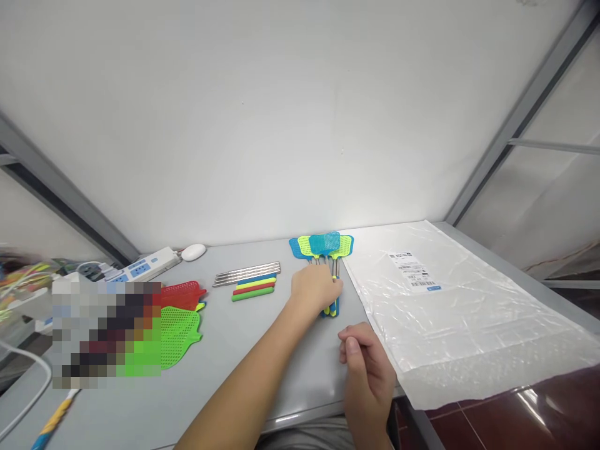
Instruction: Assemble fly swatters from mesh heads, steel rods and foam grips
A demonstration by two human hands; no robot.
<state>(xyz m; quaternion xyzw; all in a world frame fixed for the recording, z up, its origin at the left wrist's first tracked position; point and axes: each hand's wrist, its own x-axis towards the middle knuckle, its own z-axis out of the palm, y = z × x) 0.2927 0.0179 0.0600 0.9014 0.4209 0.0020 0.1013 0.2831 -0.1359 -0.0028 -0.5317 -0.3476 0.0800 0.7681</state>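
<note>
Several fly swatters [324,242] with blue and yellow-green mesh heads lie bunched on the table, heads towards the wall. My left hand [315,287] reaches across and is closed over their shafts and handles, hiding part of them; blue and yellow handle ends show below it. My right hand [368,369] hovers by the table's front edge, fingers curled in, thumb against them, nothing visible in it. To the left lie metal rods [247,274] and coloured handle grips [254,289] in blue, yellow, red and green. Loose swatter heads, red [180,295] and green [175,334], lie further left.
A white plastic mailer bag [450,319] with a label covers the table's right side and overhangs its front. A power strip [145,267], a white oval device [194,252] and a white cable [44,375] sit at left. Pixelation hides part of that side.
</note>
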